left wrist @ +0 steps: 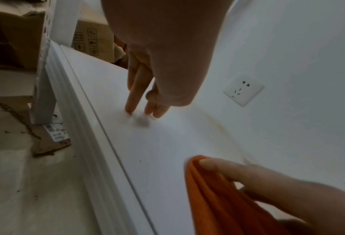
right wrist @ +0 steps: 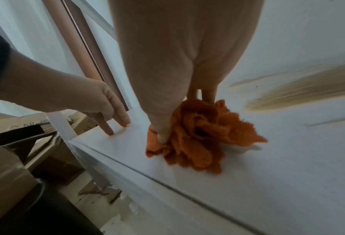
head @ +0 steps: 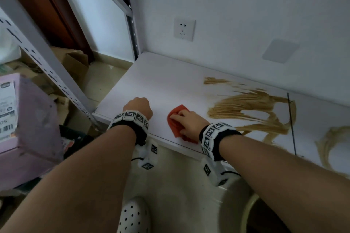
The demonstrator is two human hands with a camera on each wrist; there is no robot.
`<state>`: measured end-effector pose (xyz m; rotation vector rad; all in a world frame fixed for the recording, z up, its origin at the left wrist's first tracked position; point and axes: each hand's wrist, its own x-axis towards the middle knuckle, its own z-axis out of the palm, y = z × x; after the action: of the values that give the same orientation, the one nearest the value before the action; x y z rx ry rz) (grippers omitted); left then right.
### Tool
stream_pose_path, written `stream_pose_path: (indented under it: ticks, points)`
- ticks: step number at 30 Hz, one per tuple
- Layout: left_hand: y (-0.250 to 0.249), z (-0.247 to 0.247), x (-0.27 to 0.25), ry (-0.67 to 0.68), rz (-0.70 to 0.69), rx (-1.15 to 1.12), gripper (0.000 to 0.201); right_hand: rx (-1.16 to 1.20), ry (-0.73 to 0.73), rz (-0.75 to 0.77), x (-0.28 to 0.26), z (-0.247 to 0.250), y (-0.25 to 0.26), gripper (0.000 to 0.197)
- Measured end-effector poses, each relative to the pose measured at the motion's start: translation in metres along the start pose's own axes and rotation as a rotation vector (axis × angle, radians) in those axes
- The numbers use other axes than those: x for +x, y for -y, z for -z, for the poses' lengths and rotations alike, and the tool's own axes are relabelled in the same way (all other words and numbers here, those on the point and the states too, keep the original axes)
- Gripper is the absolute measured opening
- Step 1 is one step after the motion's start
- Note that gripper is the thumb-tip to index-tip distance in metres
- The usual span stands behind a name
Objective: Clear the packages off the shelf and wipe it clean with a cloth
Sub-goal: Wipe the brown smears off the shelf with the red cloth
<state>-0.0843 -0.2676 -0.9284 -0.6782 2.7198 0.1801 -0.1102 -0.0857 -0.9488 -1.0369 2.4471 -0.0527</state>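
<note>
The white shelf board (head: pixel 151 85) carries no packages. Brown smears (head: pixel 251 108) streak its right half; the left half is white. My right hand (head: pixel 186 123) grips a bunched orange cloth (head: pixel 175 121) and presses it on the board near the front edge, just left of the smears. In the right wrist view the thumb curls into the cloth (right wrist: pixel 203 136). My left hand (head: pixel 137 106) rests to the left of the cloth, with straight fingertips (left wrist: pixel 130 109) touching the board. The left wrist view also shows the cloth (left wrist: pixel 217 198) under a finger of the right hand.
A slanted grey shelf upright (head: pixel 47 66) stands at the front left, a back post (head: pixel 132 30) at the wall. A wall outlet (head: pixel 184 28) sits above the board. A pink package (head: pixel 28 119) and cardboard boxes (head: pixel 75 58) lie on the floor to the left. A white shoe (head: pixel 134 215) is below.
</note>
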Motion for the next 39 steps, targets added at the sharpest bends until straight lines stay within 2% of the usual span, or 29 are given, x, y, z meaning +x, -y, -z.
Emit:
stream_pose_path:
  ticks: [5, 11, 14, 17, 21, 24, 26, 28, 31, 35, 39]
  points:
    - [0.01, 0.0, 0.017, 0.001, -0.005, -0.006, 0.035, -0.124, 0.129, 0.058, 0.019, -0.002, -0.011, 0.063]
    - [0.002, 0.002, 0.039, 0.038, -0.072, -0.036, 0.039, -0.084, 0.127, -0.001, 0.064, 0.014, -0.024, 0.065]
    - [-0.001, -0.002, 0.05, 0.064, -0.08, -0.002, 0.038, -0.098, 0.133, -0.076, 0.082, 0.025, -0.026, 0.066]
    - [-0.005, -0.001, 0.058, 0.058, -0.062, 0.01, 0.037, -0.062, 0.09, -0.151, 0.097, 0.032, -0.031, 0.057]
    - [-0.011, 0.003, 0.067, 0.042, -0.057, 0.009, 0.033, -0.065, 0.066, -0.254, 0.109, 0.038, -0.043, 0.072]
    - [-0.017, 0.002, 0.069, 0.032, -0.045, -0.018, 0.034, -0.04, 0.015, -0.301, 0.116, 0.038, -0.051, 0.064]
    - [-0.021, 0.001, 0.069, 0.029, -0.041, -0.032, 0.037, -0.008, 0.03, -0.321, 0.119, 0.04, -0.057, 0.059]
    - [-0.025, 0.001, 0.068, 0.03, -0.052, -0.028, 0.037, 0.04, 0.057, -0.357, 0.123, 0.043, -0.066, 0.065]
    - [-0.024, 0.0, 0.067, 0.043, -0.064, -0.019, 0.032, 0.152, 0.031, -0.473, 0.119, 0.051, -0.083, 0.063]
    - [-0.022, 0.0, 0.066, 0.055, -0.076, -0.002, 0.028, 0.166, -0.064, -0.613, 0.096, 0.049, -0.12, 0.057]
    - [-0.024, 0.0, 0.065, 0.058, -0.069, -0.023, 0.025, 0.175, -0.07, -0.713, 0.083, 0.046, -0.145, 0.06]
